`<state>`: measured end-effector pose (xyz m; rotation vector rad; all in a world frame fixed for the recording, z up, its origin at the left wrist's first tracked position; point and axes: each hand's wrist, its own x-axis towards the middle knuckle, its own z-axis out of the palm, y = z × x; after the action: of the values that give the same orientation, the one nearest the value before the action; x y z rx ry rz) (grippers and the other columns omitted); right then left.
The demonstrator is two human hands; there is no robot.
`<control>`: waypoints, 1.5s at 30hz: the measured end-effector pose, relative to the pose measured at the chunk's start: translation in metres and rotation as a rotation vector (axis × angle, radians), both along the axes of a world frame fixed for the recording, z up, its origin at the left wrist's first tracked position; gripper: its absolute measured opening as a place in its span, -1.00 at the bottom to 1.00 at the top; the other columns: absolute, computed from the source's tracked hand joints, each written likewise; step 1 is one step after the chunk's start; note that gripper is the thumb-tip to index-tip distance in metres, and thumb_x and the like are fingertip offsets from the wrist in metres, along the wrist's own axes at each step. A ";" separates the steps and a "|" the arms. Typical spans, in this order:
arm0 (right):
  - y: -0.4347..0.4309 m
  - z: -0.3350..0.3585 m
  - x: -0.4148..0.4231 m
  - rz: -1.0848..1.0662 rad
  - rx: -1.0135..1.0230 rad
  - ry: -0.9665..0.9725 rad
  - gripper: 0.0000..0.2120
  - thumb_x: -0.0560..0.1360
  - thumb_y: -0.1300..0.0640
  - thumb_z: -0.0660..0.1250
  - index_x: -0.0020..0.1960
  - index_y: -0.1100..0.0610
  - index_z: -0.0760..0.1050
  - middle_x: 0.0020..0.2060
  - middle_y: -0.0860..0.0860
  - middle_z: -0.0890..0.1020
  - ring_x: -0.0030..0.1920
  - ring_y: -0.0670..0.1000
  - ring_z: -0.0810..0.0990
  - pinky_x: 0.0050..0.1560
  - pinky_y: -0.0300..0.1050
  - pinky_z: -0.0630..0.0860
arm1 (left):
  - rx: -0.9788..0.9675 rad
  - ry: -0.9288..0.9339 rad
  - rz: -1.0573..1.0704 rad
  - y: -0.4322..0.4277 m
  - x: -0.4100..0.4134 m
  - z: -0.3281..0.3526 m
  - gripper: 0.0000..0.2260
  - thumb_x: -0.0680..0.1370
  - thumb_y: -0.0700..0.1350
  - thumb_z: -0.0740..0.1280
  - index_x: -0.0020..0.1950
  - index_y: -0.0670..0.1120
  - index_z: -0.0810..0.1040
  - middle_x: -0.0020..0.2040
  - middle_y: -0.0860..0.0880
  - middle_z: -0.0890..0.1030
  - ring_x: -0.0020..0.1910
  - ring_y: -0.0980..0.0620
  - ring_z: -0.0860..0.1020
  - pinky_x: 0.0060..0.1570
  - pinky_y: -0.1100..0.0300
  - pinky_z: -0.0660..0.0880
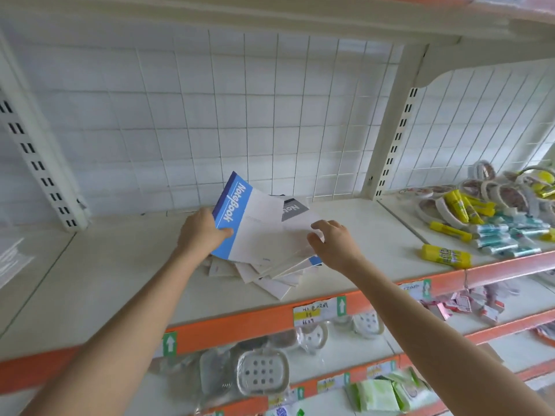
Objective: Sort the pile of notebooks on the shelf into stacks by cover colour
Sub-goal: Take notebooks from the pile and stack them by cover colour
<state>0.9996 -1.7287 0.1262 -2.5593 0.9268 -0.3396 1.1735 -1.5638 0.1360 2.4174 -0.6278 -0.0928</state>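
Nearest, below both hands, a soap dish [262, 372] is seen under the orange shelf edge [240, 322]. On the shelf [120, 265], the pile of notebooks [270, 280] is spread beneath and between the grips. The blue notebook [234, 211] is gripped at its left edge by the left hand [199, 232], thumb laid on the cover, and is tilted up over the pile. The right hand [335, 244] is curled at the pile's right edge; whether anything is held cannot be told. Just beyond it the grey notebook [295, 209] is partly covered. A glue stick [446, 256] lies right of that hand.
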 end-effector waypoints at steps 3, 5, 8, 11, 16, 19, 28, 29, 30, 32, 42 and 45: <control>0.009 0.000 0.007 0.077 -0.067 0.019 -0.63 0.59 0.07 0.15 0.36 0.15 0.39 0.30 0.13 0.44 0.30 0.17 0.35 0.28 -0.06 0.30 | -0.287 0.185 0.128 0.031 0.005 -0.011 -0.82 0.44 -0.19 0.43 -0.04 -0.24 0.53 -0.14 -0.16 0.54 -0.20 -0.09 0.49 -0.35 0.20 0.34; 0.018 0.000 0.015 0.144 -0.109 0.041 -0.63 0.59 0.07 0.15 0.35 0.16 0.39 0.30 0.14 0.44 0.30 0.19 0.34 0.29 -0.04 0.30 | -0.460 0.279 0.251 0.054 0.004 -0.018 -0.91 0.45 -0.24 0.41 -0.19 -0.23 0.52 -0.20 -0.17 0.52 -0.22 -0.09 0.48 -0.33 0.19 0.35; 0.037 0.002 0.027 0.246 -0.123 0.075 -0.60 0.58 0.03 0.16 0.37 0.16 0.36 0.31 0.14 0.41 0.30 0.20 0.33 0.29 0.00 0.32 | -0.688 0.460 0.391 0.083 -0.005 -0.023 -0.94 0.49 -0.28 0.37 -0.16 -0.21 0.51 -0.19 -0.15 0.52 -0.13 -0.11 0.49 -0.15 0.05 0.41; 0.053 0.004 0.038 0.296 -0.099 0.115 -0.53 0.56 -0.05 0.18 0.40 0.14 0.32 0.35 0.13 0.36 0.32 0.19 0.31 0.31 0.03 0.31 | -0.854 0.634 0.479 0.100 -0.017 -0.024 -0.83 0.55 -0.27 0.31 0.12 -0.13 0.46 -0.11 -0.10 0.51 -0.06 -0.08 0.48 -0.04 0.07 0.38; 0.065 0.000 0.055 0.239 -0.138 0.243 -0.43 0.46 -0.21 0.20 0.30 0.15 0.37 0.24 0.13 0.42 0.26 0.19 0.35 0.26 0.08 0.36 | -1.140 0.882 0.578 0.115 -0.025 -0.023 -0.88 0.58 -0.24 0.26 0.10 -0.16 0.39 -0.17 -0.06 0.49 -0.20 0.04 0.49 -0.22 0.19 0.50; 0.071 0.003 0.059 0.255 -0.192 0.281 -0.60 0.49 -0.12 0.21 0.12 0.18 0.46 0.10 0.13 0.53 0.10 0.15 0.48 0.07 -0.02 0.46 | -1.285 0.937 0.543 0.117 -0.022 -0.018 -0.98 0.59 -0.25 0.24 -0.02 -0.16 0.45 -0.17 -0.07 0.50 -0.24 0.06 0.50 -0.52 0.30 0.51; 0.082 0.018 0.054 0.280 -0.492 0.278 -0.74 0.56 0.32 0.05 0.22 0.27 0.36 0.06 0.19 0.58 0.07 0.19 0.57 -0.16 -0.09 0.40 | -1.046 0.882 0.195 0.119 -0.012 -0.010 -0.61 0.56 -0.41 0.16 0.26 0.00 0.35 -0.07 -0.02 0.53 -0.13 0.02 0.51 -0.26 0.15 0.44; 0.079 0.020 0.054 0.237 -0.454 0.247 -0.74 0.55 0.34 0.05 0.21 0.28 0.35 0.05 0.21 0.57 0.05 0.22 0.56 -0.19 -0.08 0.37 | -1.002 0.873 0.170 0.121 -0.009 -0.010 -0.60 0.55 -0.41 0.17 0.27 0.00 0.35 -0.05 -0.03 0.53 -0.11 0.01 0.52 -0.26 0.13 0.44; 0.076 0.023 0.054 0.194 -0.413 0.207 -0.74 0.53 0.35 0.06 0.19 0.28 0.35 0.03 0.23 0.57 0.02 0.23 0.56 -0.21 -0.08 0.35 | -0.956 0.869 0.145 0.122 -0.006 -0.010 -0.58 0.55 -0.42 0.17 0.29 0.00 0.35 -0.03 -0.03 0.54 -0.10 0.00 0.53 -0.27 0.12 0.45; 0.072 0.029 0.055 0.130 -0.376 0.109 -0.75 0.48 0.39 0.09 0.14 0.29 0.36 -0.03 0.27 0.57 -0.08 0.25 0.54 -0.25 -0.07 0.32 | -0.861 0.877 0.091 0.123 -0.004 -0.007 -0.57 0.54 -0.41 0.18 0.30 0.01 0.35 -0.01 -0.04 0.54 -0.10 -0.01 0.54 -0.31 0.14 0.47; 0.098 0.001 0.043 0.607 -0.503 -0.218 -0.65 0.16 0.39 0.20 -0.11 0.24 0.59 -0.43 0.10 0.60 -0.50 0.17 0.54 -0.57 -0.15 0.37 | -0.910 1.167 0.125 0.096 -0.001 -0.004 -0.83 0.62 -0.12 0.17 -0.08 -0.13 0.50 -0.42 -0.07 0.62 -0.51 0.04 0.58 -0.58 0.30 0.48; 0.103 -0.009 0.045 0.736 -0.429 -0.171 -0.73 0.33 0.36 0.21 -0.06 0.23 0.59 -0.31 0.10 0.65 -0.36 0.18 0.61 -0.47 -0.06 0.53 | -0.839 1.163 0.102 0.089 -0.002 -0.002 -0.84 0.60 -0.12 0.21 -0.11 -0.15 0.50 -0.37 -0.11 0.61 -0.45 0.00 0.58 -0.59 0.27 0.49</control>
<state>1.0442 -1.6258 0.1176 -2.9621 -0.2038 -0.5573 1.1711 -1.4749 0.1340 1.2424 0.0404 -0.9049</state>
